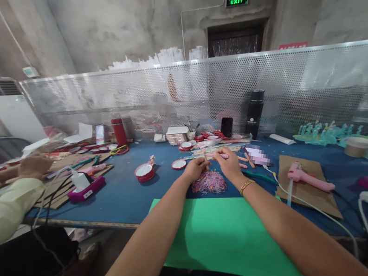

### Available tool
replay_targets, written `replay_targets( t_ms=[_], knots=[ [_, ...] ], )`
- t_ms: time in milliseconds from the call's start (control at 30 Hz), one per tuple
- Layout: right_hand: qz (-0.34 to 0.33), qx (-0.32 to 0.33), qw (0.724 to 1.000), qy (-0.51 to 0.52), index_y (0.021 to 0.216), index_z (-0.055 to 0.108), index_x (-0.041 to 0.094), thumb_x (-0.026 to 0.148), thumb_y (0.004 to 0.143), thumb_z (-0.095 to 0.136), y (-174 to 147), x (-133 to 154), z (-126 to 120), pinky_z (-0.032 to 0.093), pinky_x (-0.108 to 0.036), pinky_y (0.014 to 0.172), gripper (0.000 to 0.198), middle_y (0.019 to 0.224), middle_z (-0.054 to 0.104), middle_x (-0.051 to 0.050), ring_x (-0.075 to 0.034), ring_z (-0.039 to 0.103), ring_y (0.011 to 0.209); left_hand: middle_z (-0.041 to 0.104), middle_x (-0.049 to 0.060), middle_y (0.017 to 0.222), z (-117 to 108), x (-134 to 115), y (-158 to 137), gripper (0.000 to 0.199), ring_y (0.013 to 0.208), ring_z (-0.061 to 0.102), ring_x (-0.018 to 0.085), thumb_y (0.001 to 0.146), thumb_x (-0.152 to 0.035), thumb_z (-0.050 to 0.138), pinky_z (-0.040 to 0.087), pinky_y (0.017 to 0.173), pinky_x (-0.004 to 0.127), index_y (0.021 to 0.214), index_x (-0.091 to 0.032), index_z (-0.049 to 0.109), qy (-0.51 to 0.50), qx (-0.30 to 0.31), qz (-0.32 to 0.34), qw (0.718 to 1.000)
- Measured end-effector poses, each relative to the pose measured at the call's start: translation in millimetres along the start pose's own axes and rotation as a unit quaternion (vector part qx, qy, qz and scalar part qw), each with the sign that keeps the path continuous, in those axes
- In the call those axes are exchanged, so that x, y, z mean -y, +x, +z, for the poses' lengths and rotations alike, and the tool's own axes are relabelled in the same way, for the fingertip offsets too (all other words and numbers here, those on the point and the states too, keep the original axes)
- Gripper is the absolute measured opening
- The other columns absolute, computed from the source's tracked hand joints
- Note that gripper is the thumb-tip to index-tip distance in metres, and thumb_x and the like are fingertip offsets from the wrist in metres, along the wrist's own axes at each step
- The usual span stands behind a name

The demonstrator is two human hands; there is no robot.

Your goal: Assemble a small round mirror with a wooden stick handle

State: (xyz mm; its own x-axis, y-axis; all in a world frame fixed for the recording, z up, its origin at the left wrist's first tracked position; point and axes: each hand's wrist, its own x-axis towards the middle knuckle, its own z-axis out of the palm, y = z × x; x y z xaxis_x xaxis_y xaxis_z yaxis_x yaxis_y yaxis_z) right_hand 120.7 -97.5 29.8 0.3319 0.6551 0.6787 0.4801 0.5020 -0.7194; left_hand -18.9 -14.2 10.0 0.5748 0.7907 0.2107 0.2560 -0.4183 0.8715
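Observation:
My left hand (195, 168) is closed in a pinch on a small pale pink piece (205, 155) that stands up from the fingertips; its exact kind is too small to tell. In my right hand (229, 163), which wears a gold bracelet at the wrist, is a slim pink pen-like tool (223, 156), held close to that piece. Just below both hands lies a loose pile of thin multicoloured strands (210, 183). A green sheet (230, 240) spreads beneath my forearms at the table's front edge.
Left stand a round red-rimmed tin (145, 172) topped by a small figure and a flat round lid (178, 164). A pink glue gun (309, 179) rests on cardboard at right; cables cross nearby. Behind are a phone, a black bottle (254, 114) and turquoise figures. A co-worker's hands (34, 165) work at far left.

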Motion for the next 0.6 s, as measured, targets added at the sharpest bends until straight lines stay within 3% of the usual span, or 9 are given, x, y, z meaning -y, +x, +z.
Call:
replay_targets(
  t_ms=[600],
  knots=[
    [0.015, -0.006, 1.0, 0.002, 0.065, 0.056, 0.022, 0.031, 0.076, 0.05, 2.5, -1.9, -1.7, 0.042, -0.029, 0.07, 0.016, 0.067, 0.063, 0.001, -0.018, 0.057, 0.07, 0.06, 0.0, 0.064, 0.2, 0.7, 0.6, 0.027, 0.055, 0.044, 0.01, 0.077, -0.038, 0.054, 0.034, 0.055, 0.023, 0.083, -0.014, 0.065, -0.012, -0.001, -0.011, 1.0]
  ],
)
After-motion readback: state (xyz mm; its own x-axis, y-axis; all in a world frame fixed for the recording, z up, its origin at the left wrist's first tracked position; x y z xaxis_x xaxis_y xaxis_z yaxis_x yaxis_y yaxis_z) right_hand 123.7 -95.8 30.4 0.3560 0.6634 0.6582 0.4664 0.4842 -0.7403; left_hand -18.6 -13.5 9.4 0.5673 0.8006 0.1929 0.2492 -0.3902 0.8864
